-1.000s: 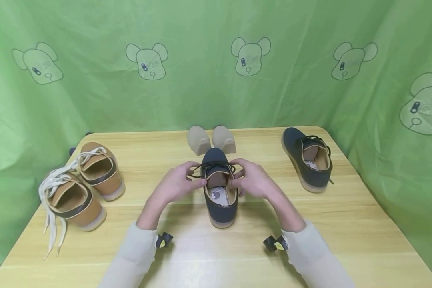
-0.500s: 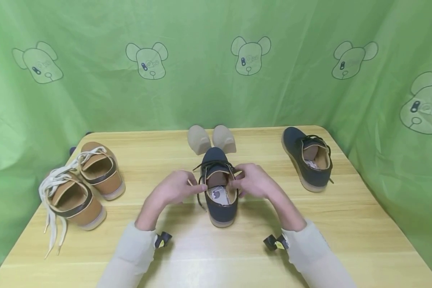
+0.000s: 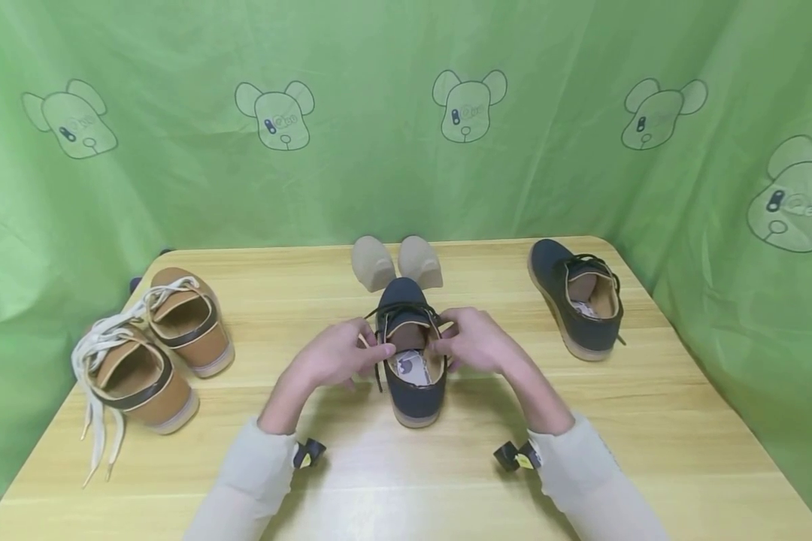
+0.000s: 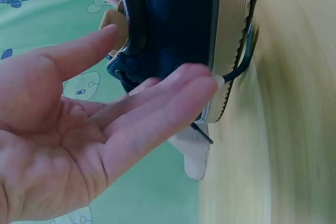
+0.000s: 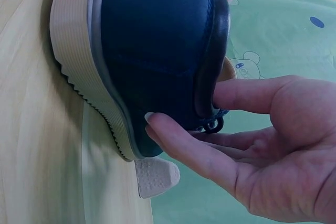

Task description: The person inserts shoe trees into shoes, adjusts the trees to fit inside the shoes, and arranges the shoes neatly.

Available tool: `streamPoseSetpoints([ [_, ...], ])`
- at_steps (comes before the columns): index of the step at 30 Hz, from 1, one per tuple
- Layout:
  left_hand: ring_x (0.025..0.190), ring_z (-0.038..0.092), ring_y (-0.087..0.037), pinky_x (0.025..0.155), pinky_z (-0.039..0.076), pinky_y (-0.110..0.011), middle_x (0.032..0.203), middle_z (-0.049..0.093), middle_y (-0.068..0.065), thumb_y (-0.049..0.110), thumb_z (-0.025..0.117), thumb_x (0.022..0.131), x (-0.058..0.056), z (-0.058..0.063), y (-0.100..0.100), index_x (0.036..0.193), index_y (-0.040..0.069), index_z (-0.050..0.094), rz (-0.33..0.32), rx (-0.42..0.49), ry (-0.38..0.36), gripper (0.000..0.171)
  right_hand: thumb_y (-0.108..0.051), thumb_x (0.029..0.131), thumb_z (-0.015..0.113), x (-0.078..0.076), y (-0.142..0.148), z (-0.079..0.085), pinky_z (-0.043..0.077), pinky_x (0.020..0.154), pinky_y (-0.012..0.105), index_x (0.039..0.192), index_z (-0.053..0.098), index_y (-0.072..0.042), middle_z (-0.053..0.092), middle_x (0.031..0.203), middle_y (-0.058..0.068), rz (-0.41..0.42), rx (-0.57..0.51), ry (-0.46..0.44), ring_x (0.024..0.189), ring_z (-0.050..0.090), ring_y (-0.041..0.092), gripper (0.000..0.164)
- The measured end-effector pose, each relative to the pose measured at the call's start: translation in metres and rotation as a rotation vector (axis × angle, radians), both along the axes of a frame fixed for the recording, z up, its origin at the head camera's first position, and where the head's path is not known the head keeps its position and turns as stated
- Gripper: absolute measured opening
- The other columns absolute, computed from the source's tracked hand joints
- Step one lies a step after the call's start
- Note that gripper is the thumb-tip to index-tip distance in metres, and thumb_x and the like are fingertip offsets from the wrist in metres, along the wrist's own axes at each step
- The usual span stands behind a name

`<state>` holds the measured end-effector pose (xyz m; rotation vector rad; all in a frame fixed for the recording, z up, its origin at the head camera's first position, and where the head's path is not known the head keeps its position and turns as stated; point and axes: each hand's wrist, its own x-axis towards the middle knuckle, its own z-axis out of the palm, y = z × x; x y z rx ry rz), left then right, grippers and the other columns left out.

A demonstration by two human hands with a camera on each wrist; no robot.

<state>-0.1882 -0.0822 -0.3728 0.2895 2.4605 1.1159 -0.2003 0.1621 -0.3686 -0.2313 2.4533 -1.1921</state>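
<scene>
A navy lace-up shoe (image 3: 416, 398) stands mid-table with its toe pointing away and its black lace (image 3: 401, 306) across the tongue. My left hand (image 3: 341, 349) is at its left side, thumb at the collar and fingers extended along the outside. In the left wrist view, a lace end (image 4: 244, 66) hangs past the sole, beyond the fingertips. On the opposite side my right hand (image 3: 477, 342) pinches the collar edge. The right wrist view shows that thumb (image 5: 239, 95) inside the collar and the fingers along the navy outer side. A printed paper (image 3: 413, 368) lies inside the shoe.
Two beige shoe-tree-like forms (image 3: 419, 261) sit just beyond the toe. Another navy shoe (image 3: 592, 334) stands at right. Two brown shoes (image 3: 165, 406) with loose white laces (image 3: 95, 353) are at left. A green curtain (image 3: 379, 188) encloses the wooden table (image 3: 392, 481).
My left hand lets go of the lace, which now hangs down the shoe's left side, and comes back to the collar. My right hand shifts slightly back along the collar.
</scene>
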Motion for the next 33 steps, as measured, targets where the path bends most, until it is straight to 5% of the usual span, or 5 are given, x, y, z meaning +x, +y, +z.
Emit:
streamPoseSetpoints([
  [7,0.069,0.073,-0.027,0.064,0.059,-0.035,0.114,0.072,-0.016,0.046,0.07,0.095,-0.001,-0.005,0.007,0.127,0.006,0.063,0.004,0.011,0.039,0.052,-0.009,0.092,0.068,0.0,0.0,0.0,0.063,0.07,0.044,0.13,0.057,0.006,0.075,0.103,0.02,-0.007,-0.005,-0.004,0.069,0.073,0.022,0.043],
  [17,0.065,0.074,-0.026,0.061,0.058,-0.031,0.084,0.073,-0.012,0.02,0.059,0.099,-0.001,-0.014,0.014,0.102,0.003,0.067,-0.001,0.018,0.103,0.019,-0.002,0.087,0.063,-0.003,-0.003,-0.005,0.063,0.069,0.045,0.128,0.057,0.008,0.073,0.099,0.02,-0.027,-0.009,0.057,0.062,0.071,0.02,0.043],
  [25,0.068,0.075,-0.024,0.061,0.059,-0.029,0.08,0.074,-0.009,0.011,0.058,0.095,-0.002,-0.016,0.017,0.091,0.003,0.067,0.046,0.098,0.082,0.012,0.001,0.084,0.058,-0.001,-0.002,-0.005,0.061,0.064,0.048,0.118,0.061,0.005,0.07,0.088,0.016,-0.051,-0.006,0.083,0.061,0.07,0.03,0.035],
  [33,0.07,0.075,-0.024,0.062,0.058,-0.029,0.083,0.073,-0.009,0.011,0.059,0.094,-0.001,-0.013,0.019,0.092,0.004,0.068,0.056,0.09,0.081,0.011,0.003,0.082,0.054,0.0,0.001,-0.001,0.056,0.052,0.033,0.112,0.062,0.005,0.067,0.08,0.013,-0.049,0.041,0.124,0.057,0.068,0.028,0.031],
])
